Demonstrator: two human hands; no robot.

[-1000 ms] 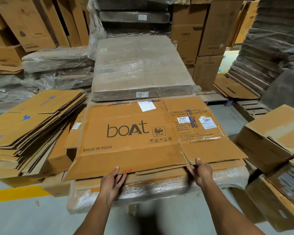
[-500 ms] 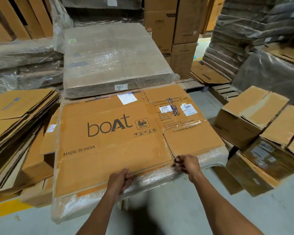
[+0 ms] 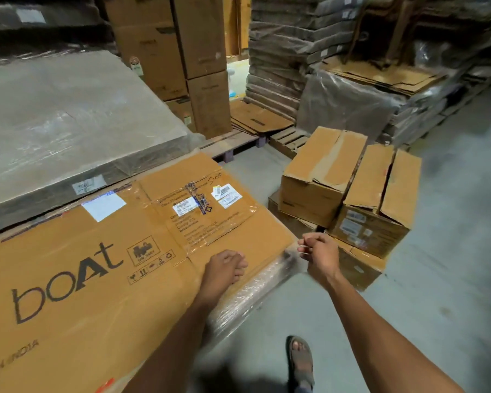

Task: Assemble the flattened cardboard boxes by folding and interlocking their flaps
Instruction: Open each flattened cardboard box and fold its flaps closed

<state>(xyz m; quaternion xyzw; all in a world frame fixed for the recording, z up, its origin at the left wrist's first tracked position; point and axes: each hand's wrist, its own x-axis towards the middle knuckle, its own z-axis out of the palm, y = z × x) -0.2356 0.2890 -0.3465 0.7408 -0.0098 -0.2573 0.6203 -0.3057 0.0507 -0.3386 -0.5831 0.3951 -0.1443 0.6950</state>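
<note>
Box: flattened boAt carton (image 3: 82, 279) lay printed face up across the lower left of the frame, with white labels on its right panel.
Support: it rested on top of a plastic-wrapped stack (image 3: 255, 296), whose glossy film showed along the lower right edge.
Behind it: a second, taller wrapped bundle (image 3: 68, 109) filled the upper left, touching the carton's far edge.
Floor: grey concrete (image 3: 451, 251) took up the right side and the bottom centre.
Right of centre: two made-up boxes (image 3: 323, 177) sat side by side on lower ones, with their top flaps closed and creased.
Background: tall brown cartons (image 3: 182, 38) stood at top centre, wrapped stacks of board (image 3: 281, 52) stood at upper right, and a wooden pallet (image 3: 289, 137) lay on the floor between them.
Foot: a sandalled foot (image 3: 301, 361) stood on the concrete at the bottom centre.
Left hand (image 3: 224, 268): it rested on the carton near its lower right edge with the fingers bent. It was unclear whether they gripped anything.
Right hand (image 3: 318, 251): it was raised just off the stack's right corner with the fingers curled in. It was unclear whether they pinched anything.
</note>
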